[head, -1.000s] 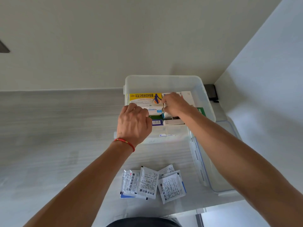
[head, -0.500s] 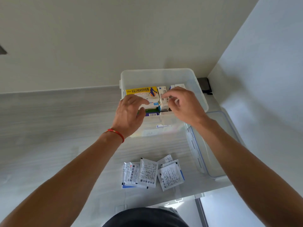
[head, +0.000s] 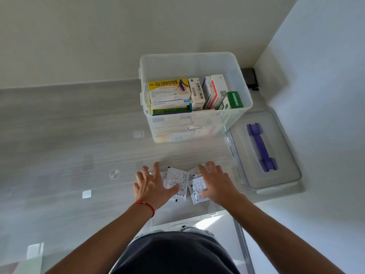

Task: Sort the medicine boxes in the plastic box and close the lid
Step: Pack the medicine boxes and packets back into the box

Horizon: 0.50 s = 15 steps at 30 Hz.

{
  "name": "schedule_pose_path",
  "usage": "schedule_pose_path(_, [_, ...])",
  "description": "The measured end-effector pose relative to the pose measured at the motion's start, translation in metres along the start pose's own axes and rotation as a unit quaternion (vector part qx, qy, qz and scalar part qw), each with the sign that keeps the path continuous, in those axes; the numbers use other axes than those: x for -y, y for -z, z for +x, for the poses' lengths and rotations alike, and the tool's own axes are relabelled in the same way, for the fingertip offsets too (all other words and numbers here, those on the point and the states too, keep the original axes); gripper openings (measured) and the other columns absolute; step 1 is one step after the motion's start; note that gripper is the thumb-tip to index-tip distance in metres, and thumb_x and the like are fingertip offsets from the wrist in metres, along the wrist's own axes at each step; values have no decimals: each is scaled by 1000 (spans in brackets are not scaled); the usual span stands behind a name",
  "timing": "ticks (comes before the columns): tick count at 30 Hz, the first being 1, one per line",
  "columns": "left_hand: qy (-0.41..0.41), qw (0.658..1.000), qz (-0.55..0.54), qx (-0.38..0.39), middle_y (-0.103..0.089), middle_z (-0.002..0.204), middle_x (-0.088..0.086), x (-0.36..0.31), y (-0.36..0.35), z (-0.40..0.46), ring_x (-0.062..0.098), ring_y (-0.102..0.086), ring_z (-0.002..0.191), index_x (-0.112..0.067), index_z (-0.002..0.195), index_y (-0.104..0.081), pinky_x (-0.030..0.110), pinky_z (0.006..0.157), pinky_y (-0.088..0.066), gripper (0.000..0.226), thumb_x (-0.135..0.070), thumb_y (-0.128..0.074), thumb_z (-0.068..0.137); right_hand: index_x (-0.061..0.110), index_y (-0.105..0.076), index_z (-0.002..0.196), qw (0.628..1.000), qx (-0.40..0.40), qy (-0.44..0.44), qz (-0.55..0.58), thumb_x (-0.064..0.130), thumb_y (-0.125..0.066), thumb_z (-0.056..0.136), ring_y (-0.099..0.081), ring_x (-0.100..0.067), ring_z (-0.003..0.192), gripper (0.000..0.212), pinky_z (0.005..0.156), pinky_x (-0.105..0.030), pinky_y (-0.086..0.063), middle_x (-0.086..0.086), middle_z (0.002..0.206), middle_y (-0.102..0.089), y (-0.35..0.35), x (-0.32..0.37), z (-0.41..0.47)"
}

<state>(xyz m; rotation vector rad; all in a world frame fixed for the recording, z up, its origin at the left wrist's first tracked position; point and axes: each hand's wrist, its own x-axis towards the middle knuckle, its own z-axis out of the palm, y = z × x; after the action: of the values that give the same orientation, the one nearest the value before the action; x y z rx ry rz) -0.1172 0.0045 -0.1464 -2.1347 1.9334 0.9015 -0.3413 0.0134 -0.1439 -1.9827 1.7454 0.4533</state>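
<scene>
Since the earlier frames both hands have been drawn back out of the box (head: 197,62) and lowered to the sachets (head: 177,181) on the table (head: 59,135).

Head view: the left hand (head: 151,186) is spread wide, palm down, its thumb laid on the left sachets. The right hand (head: 216,181) is likewise splayed flat, touching the right sachets; nothing is gripped by either. A red cord (head: 145,204) is worn at the left wrist. The medicine boxes (head: 193,93) are seen standing and stacked inside the clear box, far side of the table. The lid (head: 264,151), off, is lying just right of the box, purple handle up.
</scene>
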Motion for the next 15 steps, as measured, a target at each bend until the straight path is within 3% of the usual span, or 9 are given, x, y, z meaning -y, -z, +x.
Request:
schedule_pose_path(4, [-10,1000,-25,-8,-36,132,15,2,-8,3,34,-39,119,-25,147,-22,46,96,-49,104,-69,-71,67,20,-43,134,998,-53,-23,28,34,-82,78,-46,-25,117,70,95,-38,-47,-2,125,-46,-7,-1,4])
schedule_pose_path(8, [-40,997,-22,-63,-37,126,13,6,-7,7,30,-41,115,-21,145,-29,41,95,-49,94,-55,-76,72,14,-61,121,983,-55,-31,171,22,-77,81,-58,-22,103,44,80,-27,-42,-3,109,-64,4,-16,2])
schedule_pose_path(12, [-84,987,-118,-69,-42,115,7,3,0,13,26,-51,110,-20,143,-38,30,92,-49,79,-23,-81,76,20,-67,113,968,19,-47,247,31,-80,81,-69,-16,91,36,82,-36,-57,1,108,-73,51,-29,0])
schedule_pose_path(15, [-68,975,-208,-49,-50,113,3,0,12,15,23,-53,110,-27,136,-43,27,84,-50,70,-10,-77,76,32,-69,103,942,70,0,329,30,-86,79,-73,-5,91,29,86,-38,-60,13,103,-76,103,-34,-9])
